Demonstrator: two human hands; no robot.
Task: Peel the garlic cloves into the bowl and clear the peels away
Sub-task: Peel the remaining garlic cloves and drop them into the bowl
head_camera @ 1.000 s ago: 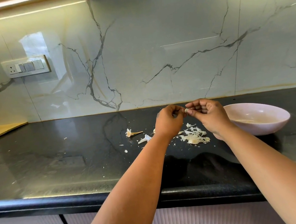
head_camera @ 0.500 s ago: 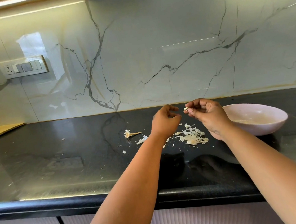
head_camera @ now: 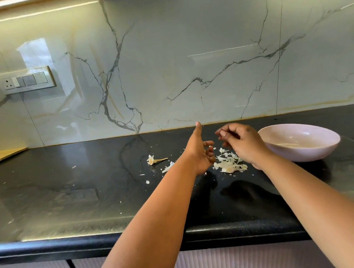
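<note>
The pale pink round bowl (head_camera: 300,141) sits on the black shiny stone worktop (head_camera: 70,198) near its back edge, just to the right of the right hand (head_camera: 243,143). So the right hand is the nearer one to the bowl, and a short move to the right would put it over the rim. The right hand's fingers (head_camera: 226,134) are curled in with the tips close together, and it may be pinching a small garlic clove, but the clove is too small to see for sure. The left hand (head_camera: 199,151) is beside it, with the thumb pointing up at the back wall and the other fingers loosely bent; it holds nothing. Under and between the two hands lies a heap of thin white garlic peels (head_camera: 228,164). A dry garlic stem with a frilly white end (head_camera: 154,160) lies to the left of the heap, and its long side runs left to right
</note>
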